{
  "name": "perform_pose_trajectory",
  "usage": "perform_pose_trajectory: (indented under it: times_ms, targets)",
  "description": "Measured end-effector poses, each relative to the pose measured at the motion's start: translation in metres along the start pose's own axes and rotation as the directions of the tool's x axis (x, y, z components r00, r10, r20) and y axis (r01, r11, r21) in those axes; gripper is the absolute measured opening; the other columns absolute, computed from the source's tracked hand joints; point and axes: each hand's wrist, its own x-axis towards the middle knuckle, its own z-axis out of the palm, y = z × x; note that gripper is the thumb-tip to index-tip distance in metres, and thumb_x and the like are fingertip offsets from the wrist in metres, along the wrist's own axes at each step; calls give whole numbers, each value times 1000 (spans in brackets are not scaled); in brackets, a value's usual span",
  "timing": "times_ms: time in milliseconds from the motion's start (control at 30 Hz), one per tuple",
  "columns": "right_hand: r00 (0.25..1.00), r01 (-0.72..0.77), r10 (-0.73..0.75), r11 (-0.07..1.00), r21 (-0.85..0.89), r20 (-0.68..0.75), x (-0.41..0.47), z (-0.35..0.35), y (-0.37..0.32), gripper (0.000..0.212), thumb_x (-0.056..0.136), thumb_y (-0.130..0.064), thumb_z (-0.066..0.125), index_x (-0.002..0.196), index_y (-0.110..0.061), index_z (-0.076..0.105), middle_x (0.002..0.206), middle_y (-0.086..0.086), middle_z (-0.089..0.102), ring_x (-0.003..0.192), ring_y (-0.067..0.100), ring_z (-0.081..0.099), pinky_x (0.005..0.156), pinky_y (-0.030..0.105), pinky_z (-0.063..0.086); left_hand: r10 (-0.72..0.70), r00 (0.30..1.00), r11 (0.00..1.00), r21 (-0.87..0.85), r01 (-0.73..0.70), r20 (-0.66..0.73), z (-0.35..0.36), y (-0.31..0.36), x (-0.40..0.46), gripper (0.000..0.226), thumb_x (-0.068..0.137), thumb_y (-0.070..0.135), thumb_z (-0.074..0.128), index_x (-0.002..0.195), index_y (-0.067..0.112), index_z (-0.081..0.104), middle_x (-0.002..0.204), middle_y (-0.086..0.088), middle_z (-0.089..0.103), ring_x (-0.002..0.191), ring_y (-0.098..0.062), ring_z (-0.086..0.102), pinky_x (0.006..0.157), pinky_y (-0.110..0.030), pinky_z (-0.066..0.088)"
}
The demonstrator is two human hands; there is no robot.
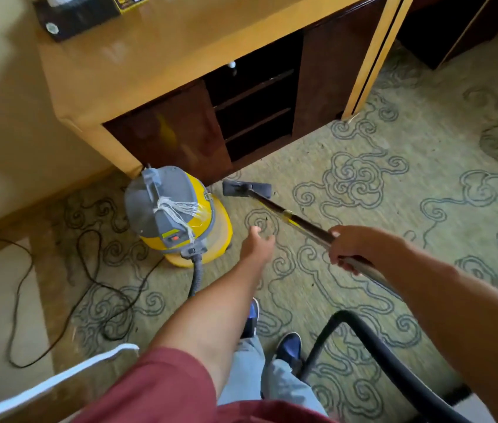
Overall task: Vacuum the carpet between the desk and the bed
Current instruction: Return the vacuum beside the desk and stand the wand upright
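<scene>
While the right hand is wrapped around the metal wand with fingers curled tight on it, the left hand is just stretched out in the air, fingers loose and holding nothing, reaching toward the yellow and grey canister vacuum. Using that canister as the reference point: it's sitting on the green swirl-patterned carpet right at the corner of the wooden desk, basically touching the desk's dark front panel. The floor head is flat on the carpet just to the right of the canister, tucked up near the bottom edge of the desk below the open shelves. The wand slopes up from there back to the right hand, so it runs off to the canister's right. A grey hose comes out of the near side of the canister and heads toward the person's feet, and a thicker black hose loops around further right of it, near the blue shoes. The black power cord is snaking all over the floor to the left of the canister. There's some whitish string tied on the canister's handle. Back beyond the canister, on the desk top, sits a dark tissue box.
</scene>
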Motion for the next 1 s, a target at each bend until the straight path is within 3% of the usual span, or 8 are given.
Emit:
perform_pose_trajectory:
  times_ms: [67, 100, 200, 333, 400, 600, 800, 1000]
  targets:
    - [1000, 16, -16, 999, 30, 8, 13, 9, -4, 40, 84, 6, 61, 121, 5, 44, 71, 28, 58, 51, 29, 56, 51, 37, 49, -52, 990, 961, 264, 85, -130, -34, -46, 15, 54, 98, 31, 54, 146, 13, 39, 146, -18, 47, 130, -35, 51, 105, -39, 44]
    - [999, 32, -32, 999, 44, 4, 19, 15, -9, 38, 84, 7, 59, 119, 6, 45, 69, 28, 58, 47, 28, 54, 50, 37, 48, -82, 983, 947, 293, 129, -167, -50, -67, 20, 56, 98, 29, 54, 149, 12, 38, 151, -18, 41, 136, -35, 45, 109, -39, 40]
    - [998, 56, -55, 995, 79, -11, 41, 33, -31, 39, 83, 11, 54, 121, 10, 43, 64, 28, 55, 44, 27, 51, 51, 39, 46, -94, 955, 916, 351, 194, -283, -94, -103, 39, 55, 95, 25, 59, 146, 14, 39, 150, -16, 41, 134, -36, 46, 105, -42, 43]
    - [1000, 28, -27, 992, 119, -13, 63, 59, -41, 44, 85, 10, 53, 125, 3, 38, 51, 21, 55, 39, 26, 52, 46, 35, 48, 71, 915, 831, 531, 166, -397, -139, -122, 77, 43, 93, 25, 65, 133, 20, 48, 139, -11, 45, 126, -34, 51, 95, -46, 49]
    - [1000, 19, -20, 992, 124, 8, 70, 74, -45, 47, 83, 11, 53, 126, 2, 37, 56, 23, 56, 43, 28, 53, 53, 41, 50, 124, 885, 789, 585, 185, -448, -158, -135, 99, 50, 89, 29, 71, 132, 25, 48, 135, -8, 43, 126, -32, 48, 93, -47, 47]
    - [1000, -8, 10, 993, 121, -12, 100, 124, -49, 47, 88, 4, 53, 130, -12, 40, 67, 17, 53, 41, 20, 48, 41, 28, 44, 384, 891, 466, 884, 38, -241, -180, -164, 166, 81, 86, 46, 70, 153, 30, 27, 164, -2, 16, 152, -32, 10, 118, -52, 22]
    - [999, -46, 47, 973, 226, 3, 137, 152, -63, 64, 90, 2, 54, 143, -23, 29, 76, 19, 55, 42, 19, 49, 42, 28, 46, 494, 869, 132, 989, -68, -6, -180, -176, 217, 90, 94, 46, 60, 162, 26, 4, 168, -4, -3, 154, -35, -5, 120, -60, 8]
    - [998, -62, 68, 962, 265, -11, 167, 185, -80, 64, 88, -1, 55, 143, -22, 30, 71, 20, 57, 46, 23, 53, 54, 38, 53, 485, 874, 82, 995, -49, 3, -176, -179, 244, 96, 87, 51, 67, 160, 22, 13, 167, -6, 6, 154, -35, -1, 120, -60, 8]
